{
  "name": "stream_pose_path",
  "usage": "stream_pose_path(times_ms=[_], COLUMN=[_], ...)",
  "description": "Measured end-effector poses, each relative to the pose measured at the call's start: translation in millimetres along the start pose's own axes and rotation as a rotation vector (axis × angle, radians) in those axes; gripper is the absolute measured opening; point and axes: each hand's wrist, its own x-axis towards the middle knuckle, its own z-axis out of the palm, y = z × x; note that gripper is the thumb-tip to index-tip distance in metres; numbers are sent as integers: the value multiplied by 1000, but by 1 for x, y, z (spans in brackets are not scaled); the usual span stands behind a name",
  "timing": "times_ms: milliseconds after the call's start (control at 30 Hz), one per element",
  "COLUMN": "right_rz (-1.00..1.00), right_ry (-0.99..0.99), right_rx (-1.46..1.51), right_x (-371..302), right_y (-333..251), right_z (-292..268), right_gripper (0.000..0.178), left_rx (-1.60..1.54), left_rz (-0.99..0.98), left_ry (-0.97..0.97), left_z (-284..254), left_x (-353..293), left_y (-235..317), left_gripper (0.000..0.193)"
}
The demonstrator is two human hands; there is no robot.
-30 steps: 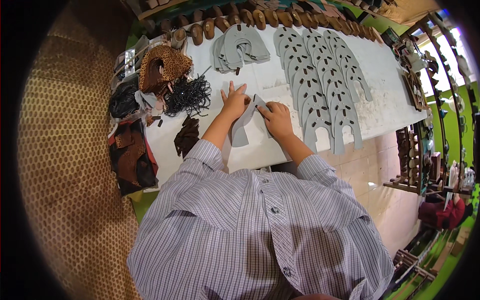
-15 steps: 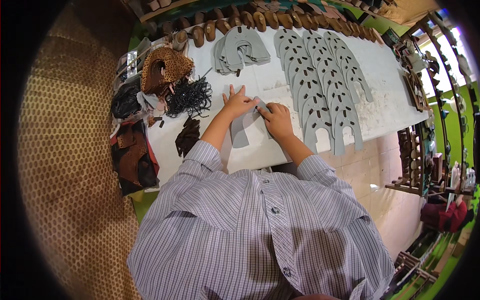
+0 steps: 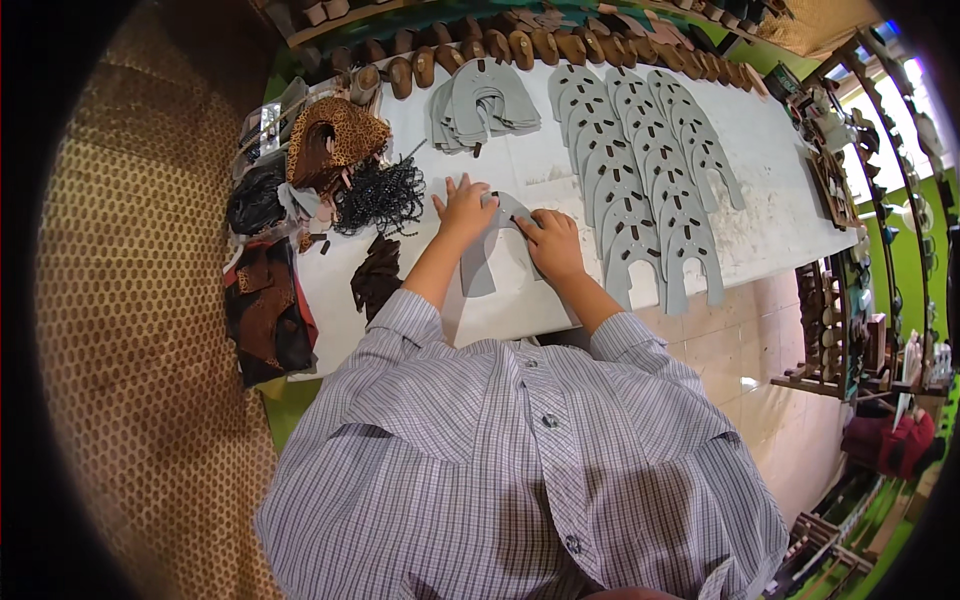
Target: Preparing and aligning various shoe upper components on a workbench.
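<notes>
A grey U-shaped shoe-upper piece (image 3: 479, 272) lies flat on the white-covered table in front of me, its curve away from me. Small dark brown tabs (image 3: 495, 194) sit along that curve. My left hand (image 3: 464, 207) rests at its upper left edge, fingers spread, thumb reaching toward the curve. On the right side, my right hand (image 3: 553, 245) has its index fingertip on or beside another dark tab, the remaining fingers stretched forward. Part of the piece's right leg is hidden beneath the right hand and forearm.
Overlapping rows of similar grey pieces (image 3: 627, 215) with tabs cover the table's right side; a stack of grey pieces (image 3: 480, 105) lies at the far middle. To the left are dark strips (image 3: 376, 272), black beaded trim (image 3: 380, 200) and leopard-print material (image 3: 340, 135). Brown shoe lasts (image 3: 520, 48) line the back.
My left hand has drawn back slightly to the left, baring the tab at the top of the curve. The right hand stays nearly in place, its fingertip still by the right-hand tab.
</notes>
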Motion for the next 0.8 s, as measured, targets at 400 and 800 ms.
stream_pose_path(times_ms=[400, 800], right_rz=[-15, 7], right_ry=[63, -75], right_rx=[49, 171], right_x=[2, -5], right_y=[1, 8], right_z=[5, 4], right_gripper=[34, 28], left_rx=[314, 264], left_rz=[382, 247], left_ry=[203, 230], left_z=[51, 56], left_x=[-73, -112], left_y=[-21, -26], left_gripper=[62, 63])
